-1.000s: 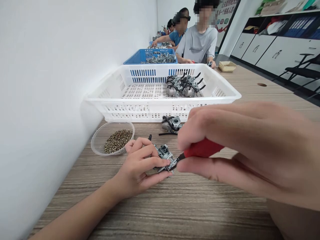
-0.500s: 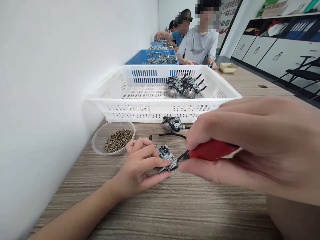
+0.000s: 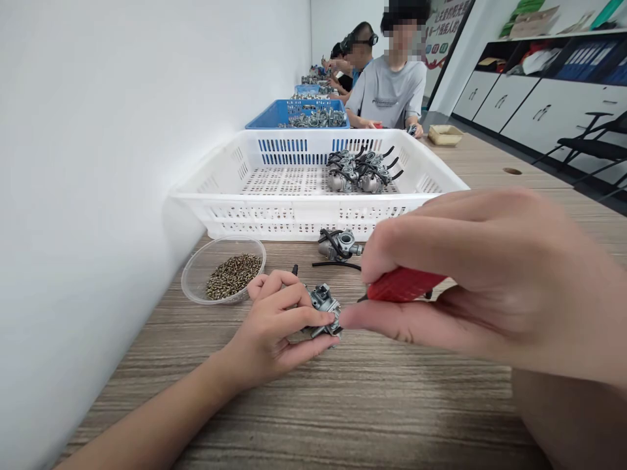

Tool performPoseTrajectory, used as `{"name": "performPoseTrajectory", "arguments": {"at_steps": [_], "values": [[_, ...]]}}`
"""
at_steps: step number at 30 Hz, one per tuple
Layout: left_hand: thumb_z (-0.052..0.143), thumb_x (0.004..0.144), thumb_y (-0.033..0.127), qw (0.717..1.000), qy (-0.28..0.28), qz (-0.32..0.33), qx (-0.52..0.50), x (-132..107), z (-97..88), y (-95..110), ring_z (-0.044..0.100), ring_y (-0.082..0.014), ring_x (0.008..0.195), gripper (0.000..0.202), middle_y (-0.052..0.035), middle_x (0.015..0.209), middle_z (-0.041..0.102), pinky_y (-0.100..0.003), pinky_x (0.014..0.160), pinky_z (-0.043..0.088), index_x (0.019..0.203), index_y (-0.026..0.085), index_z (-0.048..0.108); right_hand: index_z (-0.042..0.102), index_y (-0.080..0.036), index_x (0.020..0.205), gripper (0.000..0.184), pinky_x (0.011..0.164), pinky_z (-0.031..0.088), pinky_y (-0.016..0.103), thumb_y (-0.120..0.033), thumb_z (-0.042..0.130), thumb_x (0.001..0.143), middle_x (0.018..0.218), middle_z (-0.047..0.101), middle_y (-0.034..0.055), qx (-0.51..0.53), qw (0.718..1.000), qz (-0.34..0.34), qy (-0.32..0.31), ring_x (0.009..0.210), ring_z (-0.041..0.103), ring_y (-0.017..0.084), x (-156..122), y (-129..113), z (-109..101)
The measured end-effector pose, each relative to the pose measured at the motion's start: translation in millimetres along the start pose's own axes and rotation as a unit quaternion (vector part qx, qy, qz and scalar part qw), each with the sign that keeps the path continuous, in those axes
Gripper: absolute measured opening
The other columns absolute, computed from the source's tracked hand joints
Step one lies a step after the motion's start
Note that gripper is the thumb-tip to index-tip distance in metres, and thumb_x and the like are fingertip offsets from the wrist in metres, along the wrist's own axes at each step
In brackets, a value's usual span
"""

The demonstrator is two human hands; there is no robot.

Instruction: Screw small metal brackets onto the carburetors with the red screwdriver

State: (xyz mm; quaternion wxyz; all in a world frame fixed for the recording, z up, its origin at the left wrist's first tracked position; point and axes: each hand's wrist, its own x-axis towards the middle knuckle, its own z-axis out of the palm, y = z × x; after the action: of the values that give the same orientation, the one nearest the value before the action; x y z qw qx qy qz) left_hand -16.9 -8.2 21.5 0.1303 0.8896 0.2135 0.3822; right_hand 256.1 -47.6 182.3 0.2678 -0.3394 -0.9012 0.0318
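My left hand (image 3: 279,323) is closed around a metal carburetor (image 3: 322,301), pressing it against the table with thumb and fingertips. My right hand (image 3: 470,287) grips a red-handled screwdriver (image 3: 404,285), pointed left at the carburetor's near right side. The thumb hides the tool's tip and where it meets the metal. Just behind lies a second carburetor (image 3: 337,244) with a black hose (image 3: 336,264) in front of it, partly covered by my right hand. Left of my left hand stands a clear round bowl (image 3: 193,277) of small brass-coloured screws (image 3: 234,275).
A white perforated crate (image 3: 274,219) with several carburetors (image 3: 362,171) spans the back of the table. Beyond it sit a blue crate (image 3: 264,117) of metal parts and a small beige tray (image 3: 445,136). Co-workers (image 3: 389,91) sit farther back. A white wall (image 3: 98,163) borders the left.
My right hand with the screwdriver has moved slightly left, closer to the carburetor, and its grip has turned a little. My left hand stays put. A co-worker at the back has shifted an arm.
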Motion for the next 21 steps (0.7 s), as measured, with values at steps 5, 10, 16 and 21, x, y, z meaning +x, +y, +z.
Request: {"name": "performPoseTrajectory", "arguments": {"at_steps": [5, 10, 16, 21], "values": [[0.091, 0.103, 0.030, 1.000, 0.002, -0.002, -0.001, 0, 0.5, 0, 0.061, -0.0284, 0.104, 0.012, -0.0010, 0.091, 0.073, -0.047, 0.092, 0.032, 0.108, 0.027, 0.081, 0.067, -0.031, 0.132, 0.030, 0.057, 0.056, 0.037, -0.030, 0.075, 0.103, 0.120, 0.081, 0.0050, 0.021, 0.995, 0.069, -0.071, 0.086, 0.076, 0.026, -21, -4, -11], [0.089, 0.104, 0.032, 1.000, -0.005, -0.004, -0.008, -3, 1.8, -2, 0.062, -0.0296, 0.104, 0.012, -0.0033, 0.096, 0.076, -0.047, 0.091, 0.036, 0.109, 0.027, 0.079, 0.069, -0.031, 0.110, 0.015, 0.059, 0.053, 0.033, -0.041, 0.062, 0.119, 0.103, 0.079, 0.0005, 0.045, 0.997, 0.014, -0.067, 0.077, 0.071, 0.020, -18, -6, -10], [0.085, 0.107, 0.031, 1.000, 0.004, -0.007, -0.009, -1, 1.4, 1, 0.060, -0.0287, 0.101, 0.007, -0.0024, 0.090, 0.070, -0.046, 0.090, 0.035, 0.104, 0.027, 0.080, 0.069, -0.025, 0.108, 0.021, 0.056, 0.041, 0.034, -0.046, 0.071, 0.113, 0.089, 0.074, 0.0008, 0.021, 0.999, 0.018, -0.028, 0.068, 0.064, 0.019, -6, -2, -3], [0.084, 0.107, 0.032, 1.000, 0.000, -0.005, -0.012, 1, 0.4, 2, 0.062, -0.0283, 0.101, 0.009, -0.0033, 0.092, 0.072, -0.046, 0.089, 0.037, 0.103, 0.026, 0.080, 0.069, -0.029, 0.109, 0.012, 0.056, 0.046, 0.037, -0.040, 0.069, 0.113, 0.088, 0.076, -0.0014, 0.035, 0.998, 0.027, -0.054, 0.067, 0.066, 0.020, -11, -3, -8]]}}
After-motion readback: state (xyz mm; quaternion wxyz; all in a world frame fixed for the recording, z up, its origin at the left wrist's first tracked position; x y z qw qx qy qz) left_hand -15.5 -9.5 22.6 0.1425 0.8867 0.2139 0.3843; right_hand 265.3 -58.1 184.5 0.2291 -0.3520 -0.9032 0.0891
